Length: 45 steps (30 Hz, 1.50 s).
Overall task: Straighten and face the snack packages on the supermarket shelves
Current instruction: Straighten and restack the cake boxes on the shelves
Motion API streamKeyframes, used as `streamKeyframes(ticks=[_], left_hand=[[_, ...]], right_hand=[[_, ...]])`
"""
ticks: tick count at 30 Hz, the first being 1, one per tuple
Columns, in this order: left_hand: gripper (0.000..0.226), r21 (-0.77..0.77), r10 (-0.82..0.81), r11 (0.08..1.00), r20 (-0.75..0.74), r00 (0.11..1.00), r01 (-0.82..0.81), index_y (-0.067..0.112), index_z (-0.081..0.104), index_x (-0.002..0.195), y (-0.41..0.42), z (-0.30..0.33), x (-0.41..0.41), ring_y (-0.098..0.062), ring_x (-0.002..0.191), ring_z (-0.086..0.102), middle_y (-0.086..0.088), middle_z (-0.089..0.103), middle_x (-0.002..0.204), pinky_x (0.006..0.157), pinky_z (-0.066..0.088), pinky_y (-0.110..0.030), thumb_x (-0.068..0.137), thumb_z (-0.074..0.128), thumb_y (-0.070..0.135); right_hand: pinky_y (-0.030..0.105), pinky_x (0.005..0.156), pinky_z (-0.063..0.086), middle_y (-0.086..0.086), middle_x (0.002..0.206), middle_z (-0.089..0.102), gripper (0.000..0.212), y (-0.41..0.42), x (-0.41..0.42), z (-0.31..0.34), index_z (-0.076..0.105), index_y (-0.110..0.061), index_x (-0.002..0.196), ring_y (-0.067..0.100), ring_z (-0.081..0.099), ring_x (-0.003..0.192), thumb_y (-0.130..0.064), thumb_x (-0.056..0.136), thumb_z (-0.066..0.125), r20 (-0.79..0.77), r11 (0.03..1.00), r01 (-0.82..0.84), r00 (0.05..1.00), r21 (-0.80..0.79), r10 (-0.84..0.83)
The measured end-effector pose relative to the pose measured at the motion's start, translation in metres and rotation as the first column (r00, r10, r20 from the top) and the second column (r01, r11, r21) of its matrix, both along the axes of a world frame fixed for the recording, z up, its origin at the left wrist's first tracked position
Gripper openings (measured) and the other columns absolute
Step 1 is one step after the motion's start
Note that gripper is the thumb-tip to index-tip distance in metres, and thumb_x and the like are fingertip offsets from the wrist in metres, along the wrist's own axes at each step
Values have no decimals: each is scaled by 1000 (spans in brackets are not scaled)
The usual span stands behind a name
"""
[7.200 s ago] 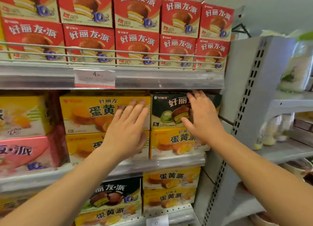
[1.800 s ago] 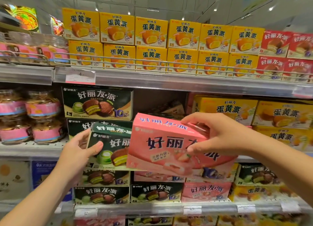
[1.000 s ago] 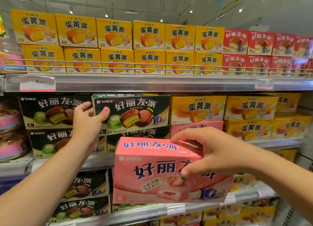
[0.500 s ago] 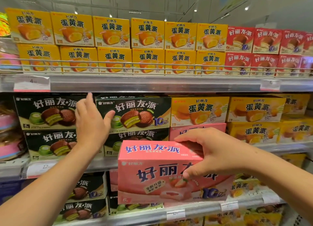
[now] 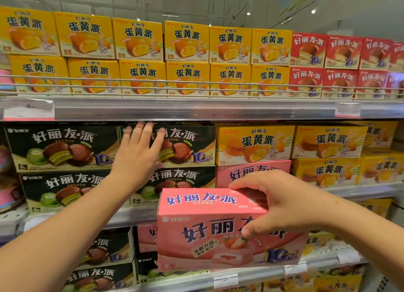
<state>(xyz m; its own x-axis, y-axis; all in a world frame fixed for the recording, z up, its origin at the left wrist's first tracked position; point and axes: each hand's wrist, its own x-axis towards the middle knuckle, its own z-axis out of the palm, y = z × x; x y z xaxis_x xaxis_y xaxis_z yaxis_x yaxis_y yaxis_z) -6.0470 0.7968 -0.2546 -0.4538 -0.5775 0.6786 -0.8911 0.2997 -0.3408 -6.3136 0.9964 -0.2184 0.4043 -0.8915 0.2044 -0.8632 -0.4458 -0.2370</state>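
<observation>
**Pink box in hand, dark box under the palm**

Head view, the only one. Right hand [image 5: 282, 206] grips the pink strawberry pie box [image 5: 220, 232] at its upper right corner, fingers curled over the top face and thumb pressed on the front panel. The box is held out in front of the shelving, clear of it, long axis running left to right and front panel facing the camera, tipped slightly so the top face shows. Its likely slot, as I judge it, lies up and behind the hand: another pink box [image 5: 251, 172] sits on the middle shelf [image 5: 360, 192] under a yellow egg-yolk pie box [image 5: 254, 143], just above the right hand's knuckles. The right hand is plainly the nearer one to that spot.

Left hand [image 5: 137, 156] is open, fingers straight and spread, laid flat on the front of the upper dark matcha pie box [image 5: 185, 145], which stands on a second dark box [image 5: 172, 182]. That looks like a push to square the face with its left neighbour [image 5: 61, 147].

Writing: the pink and dark boxes read 好丽友·派, with "10亿" at the lower right and "6" at the lower left; the pink front also carries 全新升级. Yellow boxes read 蛋黄派 with "22%". On the top shelf [image 5: 196, 108], yellow boxes [image 5: 140, 40] run into red 好丽友·派 boxes [image 5: 308, 51] at the right. A price tag [image 5: 28, 109] at the left shows "4"; the rest is too blurred to read.
</observation>
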Motion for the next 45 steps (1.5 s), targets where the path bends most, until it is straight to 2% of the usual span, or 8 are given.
streamKeyframes(ticks=[9, 12, 14, 17, 20, 29, 38, 45], left_hand=[[94, 14, -50, 999, -38, 998, 51, -1, 43, 142, 6, 3, -4, -52, 131, 36, -36, 41, 136, 107, 29, -66, 68, 86, 40], [68, -9, -295, 955, -165, 941, 297, 1, 48, 139, 20, -6, -11, -42, 138, 33, -30, 39, 143, 113, 28, -57, 86, 69, 37], [53, 60, -503, 768, -559, 659, 638, 13, 60, 131, 40, -13, -14, -15, 131, 45, -8, 52, 137, 108, 38, -31, 93, 49, 49], [61, 141, -64, 296, -984, 167, 945, 41, 63, 119, 68, -26, -19, -9, 111, 63, 11, 67, 119, 88, 53, -28, 75, 49, 80], [67, 186, 112, 153, -979, 170, 971, 37, 55, 131, 74, -44, -22, -11, 107, 66, 9, 70, 112, 85, 57, -34, 71, 68, 65], [64, 347, -92, 276, -919, 384, 896, 44, 57, 118, 85, -45, -53, 3, 99, 65, 24, 69, 109, 74, 55, -20, 60, 85, 46], [64, 287, -27, 457, -942, 336, 842, 33, 61, 116, 96, -53, -126, 1, 95, 67, 21, 72, 105, 71, 52, -10, 55, 80, 42], [61, 279, 114, 520, -959, 259, 807, 27, 63, 118, 110, -67, -152, -8, 97, 69, 8, 74, 107, 77, 55, -28, 60, 83, 30]], right_hand=[[31, 83, 52, -24, 109, 60, 72, -5, 1, -6, 50, -43, 120, -3, 56, 99, -71, 56, 70, -2, 999, 50, 999, 3, -50], [28, 80, 53, -26, 108, 61, 69, -6, 1, -6, 49, -44, 118, -6, 58, 97, -65, 58, 75, 25, 998, 57, 998, 27, -58], [28, 79, 52, -24, 107, 64, 66, -5, -2, -6, 56, -39, 118, -5, 60, 96, -61, 60, 78, 48, 996, 77, 996, 43, -79], [28, 80, 53, -22, 105, 66, 69, -4, -11, -2, 59, -36, 122, -4, 61, 95, -58, 60, 81, 49, 990, 136, 989, 39, -138], [27, 79, 53, -24, 103, 65, 69, -6, -19, 3, 58, -37, 123, -5, 60, 92, -56, 61, 82, 43, 983, 182, 982, 25, -183], [14, 81, 47, -33, 102, 58, 73, -19, -58, -6, 57, -37, 126, -14, 52, 99, -57, 60, 81, 51, 980, 198, 979, -14, -197], [1, 78, 39, -39, 102, 49, 78, -62, -141, -9, 51, -34, 135, -23, 46, 99, -59, 66, 77, -26, 1000, -4, 1000, -5, 4], [25, 114, 14, -10, 158, 19, 112, -94, -183, 21, 22, -26, 152, 2, 16, 141, -87, 61, 40, -108, 985, -55, 993, -163, 37]])
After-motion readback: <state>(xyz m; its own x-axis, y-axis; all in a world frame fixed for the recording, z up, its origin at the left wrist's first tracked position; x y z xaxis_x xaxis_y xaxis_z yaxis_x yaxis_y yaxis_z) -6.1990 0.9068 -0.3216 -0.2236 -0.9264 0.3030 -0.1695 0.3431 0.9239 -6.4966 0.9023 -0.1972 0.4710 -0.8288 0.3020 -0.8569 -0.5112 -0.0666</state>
